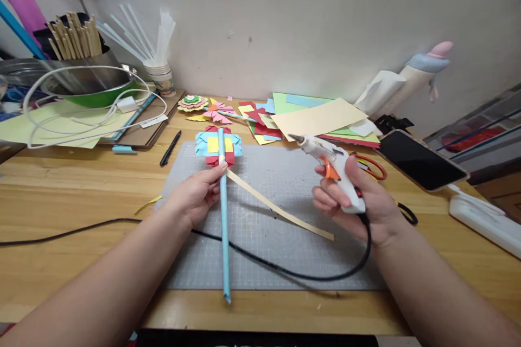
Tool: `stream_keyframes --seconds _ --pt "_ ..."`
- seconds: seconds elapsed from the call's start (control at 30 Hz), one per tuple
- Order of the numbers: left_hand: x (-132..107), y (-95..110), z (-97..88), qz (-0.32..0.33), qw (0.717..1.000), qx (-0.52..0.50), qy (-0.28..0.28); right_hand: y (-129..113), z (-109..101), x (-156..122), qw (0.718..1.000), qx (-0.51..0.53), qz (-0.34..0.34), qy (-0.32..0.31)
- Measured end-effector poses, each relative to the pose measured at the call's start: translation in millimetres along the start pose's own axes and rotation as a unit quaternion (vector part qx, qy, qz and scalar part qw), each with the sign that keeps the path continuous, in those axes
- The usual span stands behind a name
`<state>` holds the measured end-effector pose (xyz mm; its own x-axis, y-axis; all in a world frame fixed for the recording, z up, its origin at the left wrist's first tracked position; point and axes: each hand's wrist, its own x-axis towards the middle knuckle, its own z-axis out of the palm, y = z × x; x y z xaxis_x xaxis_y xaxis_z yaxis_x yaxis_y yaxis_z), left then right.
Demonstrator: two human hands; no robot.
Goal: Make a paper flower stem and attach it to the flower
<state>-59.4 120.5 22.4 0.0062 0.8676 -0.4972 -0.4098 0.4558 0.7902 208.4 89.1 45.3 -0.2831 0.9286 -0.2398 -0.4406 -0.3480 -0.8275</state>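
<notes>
My left hand point(200, 191) pinches a light blue rolled paper tube point(224, 238) near its upper part, together with one end of a cream paper strip point(280, 210). The strip slants away to the lower right, its other end loose. At the tube's top sits a folded paper flower point(212, 146) in blue, red and yellow, the tube lying across it. In my right hand point(345, 195) is a white hot glue gun point(331, 165) with an orange trigger. Its nozzle points to the upper left, apart from the tube and strip. A black cord point(285, 269) runs from its handle.
A grey cutting mat point(260, 276) lies beneath. Behind it are coloured paper sheets point(317, 116) and a finished-looking paper flower point(193, 103). A black pen point(170, 148) lies left; orange-handled scissors point(370, 165), a phone point(421, 160) and a power strip point(486, 225) are right.
</notes>
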Motion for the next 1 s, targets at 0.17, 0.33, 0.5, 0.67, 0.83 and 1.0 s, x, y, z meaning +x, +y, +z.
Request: stream_keyframes --seconds 0.17,0.33,0.5,0.67,0.83,1.0 --pt "-6 -6 -3.5 -0.001 0.999 0.022 -0.026 19 28 -7 0.997 -0.057 0.042 -0.024" --pt "-9 -7 -3.1 0.037 0.995 0.078 -0.045 33 25 -7 0.953 -0.302 -0.01 0.013" --pt "-15 -11 1.4 0.036 0.992 0.102 -0.057 41 23 -10 0.934 -0.356 -0.02 0.021" --pt "-19 -13 4.3 0.033 0.993 0.101 -0.055 44 28 -13 0.925 -0.379 -0.008 0.026" --pt "-19 -15 2.5 0.04 0.991 0.115 -0.064 48 28 -12 0.924 -0.381 -0.032 0.027" --pt "-19 -15 2.8 0.048 0.99 0.117 -0.065 53 23 -12 0.925 -0.379 -0.037 0.017"
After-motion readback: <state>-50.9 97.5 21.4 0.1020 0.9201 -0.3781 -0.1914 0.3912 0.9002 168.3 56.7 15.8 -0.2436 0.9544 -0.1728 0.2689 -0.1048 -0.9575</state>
